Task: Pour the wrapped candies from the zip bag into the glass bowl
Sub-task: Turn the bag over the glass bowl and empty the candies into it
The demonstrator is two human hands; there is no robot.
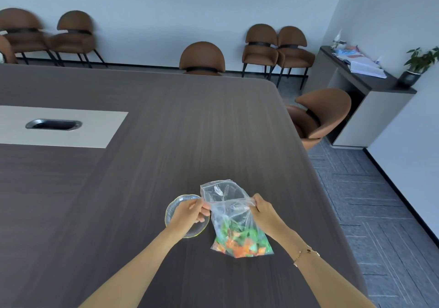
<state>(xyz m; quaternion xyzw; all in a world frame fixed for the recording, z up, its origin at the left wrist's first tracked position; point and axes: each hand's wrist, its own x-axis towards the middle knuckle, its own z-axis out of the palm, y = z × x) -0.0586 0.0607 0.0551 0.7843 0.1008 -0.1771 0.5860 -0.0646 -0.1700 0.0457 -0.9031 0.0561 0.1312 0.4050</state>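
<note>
Dark wood-grain desk (166, 129) fills most of the view, with a pale inset panel (59, 127) and a metal cable slot (53, 124) toward its left edge. Brown chairs (202, 58) line the far wall; one more sits at the desk's right edge. Grey side cabinet (361, 86) in the room's right corner carries papers and a potted plant (418, 67).

Near the desk's near edge, right of centre: clear zip bag (234, 212), its bottom resting on the desk, upper part lifted and slightly tilted. Wrapped candies (240, 241), green and orange, lie bunched in the bag's lower end.

Left hand (190, 211) is pinched shut on the bag's left top edge, by the red zip line. Right hand (262, 209) is pinched on the right top edge; a thin bracelet (305, 254) shows on that wrist. Bag mouth appears pulled partly open between the two hands, though the clear film makes this hard to confirm.

Glass bowl (177, 203) stands on the desk just left of the bag, partly covered by the left hand. What shows of its inside holds no candy.
</note>
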